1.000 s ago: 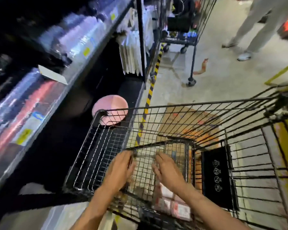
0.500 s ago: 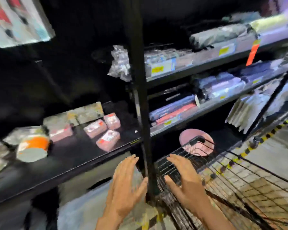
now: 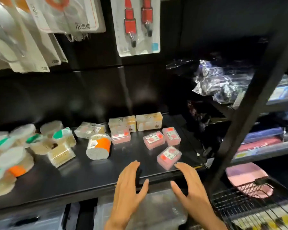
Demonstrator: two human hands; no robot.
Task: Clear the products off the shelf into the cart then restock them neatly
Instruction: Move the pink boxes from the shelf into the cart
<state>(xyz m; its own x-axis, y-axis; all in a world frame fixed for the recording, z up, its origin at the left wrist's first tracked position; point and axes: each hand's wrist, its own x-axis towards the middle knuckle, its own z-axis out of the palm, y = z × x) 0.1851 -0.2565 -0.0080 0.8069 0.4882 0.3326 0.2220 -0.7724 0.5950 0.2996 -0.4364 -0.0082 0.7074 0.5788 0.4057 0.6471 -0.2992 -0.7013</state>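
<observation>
Pink boxes: four small clear-lidded pink boxes lie flat on the black shelf [image 3: 83, 173], right of centre.
Nearest pink box [image 3: 169, 157]: close to the shelf's front edge, long axis running diagonally from front-left to back-right, label up.
Middle pair: one pink box [image 3: 154, 140] lies with its long axis roughly left-right, slightly tilted; the one just beside it on the right [image 3: 171, 136] has its long axis pointing front to back.
Fourth pink box [image 3: 120, 136]: further left, long axis left-right, right in front of the beige cartons.
Beige cartons [image 3: 149, 121]: two side by side at the back of the shelf, long sides facing out.
Left hand [image 3: 129, 188]: empty, fingers straight and together, thumb spread, over the shelf's front edge, apart from every box.
Right hand [image 3: 189, 183]: empty, fingers spread wide and slightly bent, fingertips just short of the nearest pink box, not touching it.
Orange-banded tub [image 3: 98, 146]: tilted, left of the pink boxes.
Toothpick tubs [image 3: 15, 146]: a loose cluster with green and orange labels at the shelf's left end.
Cart [image 3: 249, 206]: wire basket at lower right, beside the shelf upright.
</observation>
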